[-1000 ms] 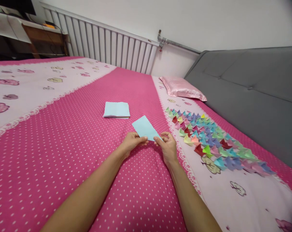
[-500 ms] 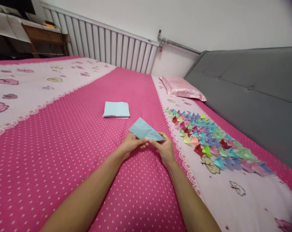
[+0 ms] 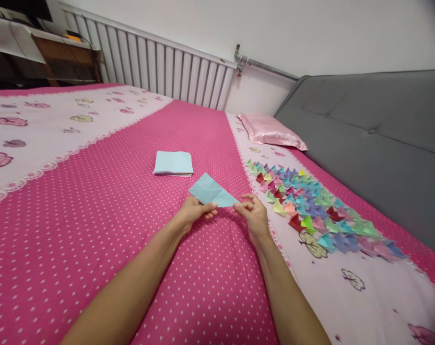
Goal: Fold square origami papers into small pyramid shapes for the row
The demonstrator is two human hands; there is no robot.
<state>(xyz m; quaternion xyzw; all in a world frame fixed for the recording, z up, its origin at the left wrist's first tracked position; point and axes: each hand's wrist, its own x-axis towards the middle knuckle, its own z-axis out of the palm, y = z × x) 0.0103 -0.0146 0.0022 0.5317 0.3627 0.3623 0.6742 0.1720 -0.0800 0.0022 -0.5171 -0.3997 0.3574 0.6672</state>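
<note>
Head | left grip [image 3: 196, 211], right grip [image 3: 256, 216]: both pinching blue paper [image 3: 210, 191] | underside hidden | dark screen [image 3: 28, 8] cut off

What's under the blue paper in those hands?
Pink bedding shows around the paper, and left-hand fingers below its near edge; its underside and whatever it covers are hidden.

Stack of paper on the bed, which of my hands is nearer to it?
Left. The left hand is on your side of the stack of paper, slightly right; the right hand is farther right, at a corner of the blue sheet.
</note>
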